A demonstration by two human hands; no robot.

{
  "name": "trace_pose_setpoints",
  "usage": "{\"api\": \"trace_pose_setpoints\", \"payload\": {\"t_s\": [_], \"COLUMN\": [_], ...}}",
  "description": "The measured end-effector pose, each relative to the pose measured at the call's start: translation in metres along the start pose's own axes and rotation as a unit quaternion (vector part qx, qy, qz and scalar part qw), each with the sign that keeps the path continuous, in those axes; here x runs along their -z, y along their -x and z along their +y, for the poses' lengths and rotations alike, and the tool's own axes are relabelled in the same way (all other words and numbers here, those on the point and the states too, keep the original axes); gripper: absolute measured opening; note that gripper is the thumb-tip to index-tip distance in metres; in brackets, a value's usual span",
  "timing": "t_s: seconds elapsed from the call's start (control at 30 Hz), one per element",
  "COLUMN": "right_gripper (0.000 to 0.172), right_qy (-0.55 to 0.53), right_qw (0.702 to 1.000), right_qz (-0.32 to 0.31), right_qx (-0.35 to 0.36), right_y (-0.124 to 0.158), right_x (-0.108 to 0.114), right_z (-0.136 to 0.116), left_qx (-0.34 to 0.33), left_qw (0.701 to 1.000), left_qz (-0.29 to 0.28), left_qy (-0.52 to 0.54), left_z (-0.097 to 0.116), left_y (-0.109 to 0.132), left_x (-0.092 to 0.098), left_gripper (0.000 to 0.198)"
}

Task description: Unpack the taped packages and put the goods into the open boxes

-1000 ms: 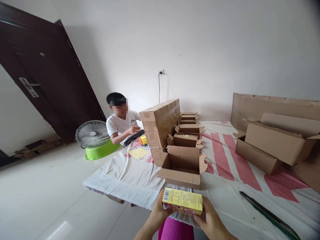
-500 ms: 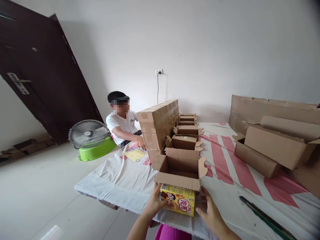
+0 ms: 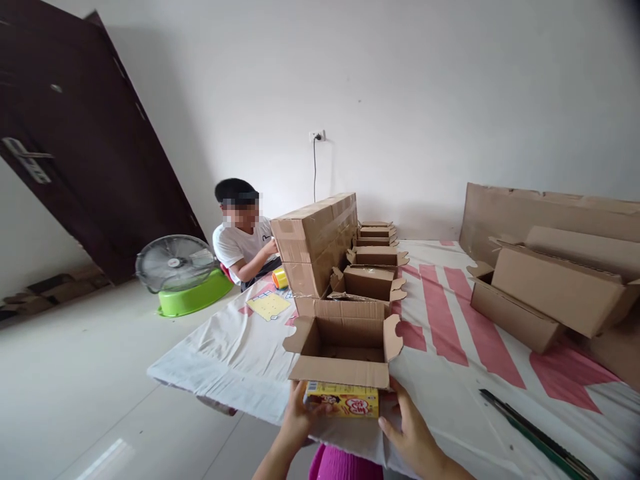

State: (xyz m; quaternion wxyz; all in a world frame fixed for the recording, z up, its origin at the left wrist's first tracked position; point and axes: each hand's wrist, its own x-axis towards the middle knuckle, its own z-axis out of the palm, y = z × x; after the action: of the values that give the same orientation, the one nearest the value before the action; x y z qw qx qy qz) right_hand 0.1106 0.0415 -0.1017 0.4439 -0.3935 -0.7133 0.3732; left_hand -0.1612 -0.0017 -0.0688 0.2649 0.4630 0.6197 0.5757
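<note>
A small yellow carton (image 3: 342, 403) with a cartoon print is held between both of my hands at the near edge of the cloth-covered table (image 3: 240, 360). My left hand (image 3: 296, 419) grips its left end and my right hand (image 3: 404, 427) its right end. Right behind the carton stands an open cardboard box (image 3: 340, 343) with its flaps spread; the carton sits low against the box's front wall. More open boxes (image 3: 370, 280) line up behind it.
A tall stack of sealed cartons (image 3: 314, 241) stands left of the box row. A seated person (image 3: 243, 237) works beside it, near a yellow tape roll (image 3: 280, 278). Large boxes (image 3: 545, 293) fill the right. A dark long tool (image 3: 535, 433) lies at the right front; a fan (image 3: 173, 263) and green tub stand on the floor.
The yellow carton turned from barcode face up to cartoon face toward me and sank low against the open box's front. That box shifted closer and left. The seated person's hand moved to the stack.
</note>
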Motion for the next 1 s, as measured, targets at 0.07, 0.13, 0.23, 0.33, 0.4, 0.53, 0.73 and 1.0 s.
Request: {"api": "trace_pose_setpoints", "payload": {"t_s": [0.07,0.13,0.23,0.33,0.4,0.53,0.73,1.0], "right_gripper": [0.071,0.074,0.074,0.067,0.055,0.023,0.039,0.025], "right_qy": [0.004,0.006,-0.005,-0.015,-0.015,-0.004,0.020,0.066], "right_qw": [1.000,0.999,0.998,0.994,0.993,0.999,0.996,0.997], "right_qz": [-0.016,-0.033,-0.067,-0.109,-0.117,-0.051,0.080,-0.013], "right_qx": [-0.002,-0.001,0.007,0.021,0.029,0.014,0.037,0.035], "right_y": [-0.004,-0.006,-0.004,-0.002,-0.008,-0.040,-0.140,-0.261], "right_x": [0.000,0.001,0.004,0.008,0.011,0.019,0.058,0.052], "right_z": [-0.006,-0.009,-0.013,-0.018,-0.022,-0.024,-0.049,-0.096], "left_qx": [0.002,0.023,0.083,0.125,0.127,0.130,0.131,0.125], "left_qw": [1.000,0.999,0.989,0.981,0.980,0.980,0.977,0.972], "left_qz": [-0.006,-0.020,-0.043,-0.062,-0.050,-0.022,-0.023,-0.051], "left_qy": [0.006,0.044,0.115,0.132,0.142,0.151,0.164,0.191], "left_z": [0.007,0.012,0.013,0.009,0.007,0.007,0.004,-0.006], "left_y": [-0.007,-0.013,-0.017,-0.015,-0.013,-0.011,-0.010,-0.012], "left_x": [0.005,0.012,0.027,0.042,0.048,0.045,0.041,0.043], "left_gripper": [0.057,0.056,0.059,0.057,0.057,0.064,0.068,0.067]}}
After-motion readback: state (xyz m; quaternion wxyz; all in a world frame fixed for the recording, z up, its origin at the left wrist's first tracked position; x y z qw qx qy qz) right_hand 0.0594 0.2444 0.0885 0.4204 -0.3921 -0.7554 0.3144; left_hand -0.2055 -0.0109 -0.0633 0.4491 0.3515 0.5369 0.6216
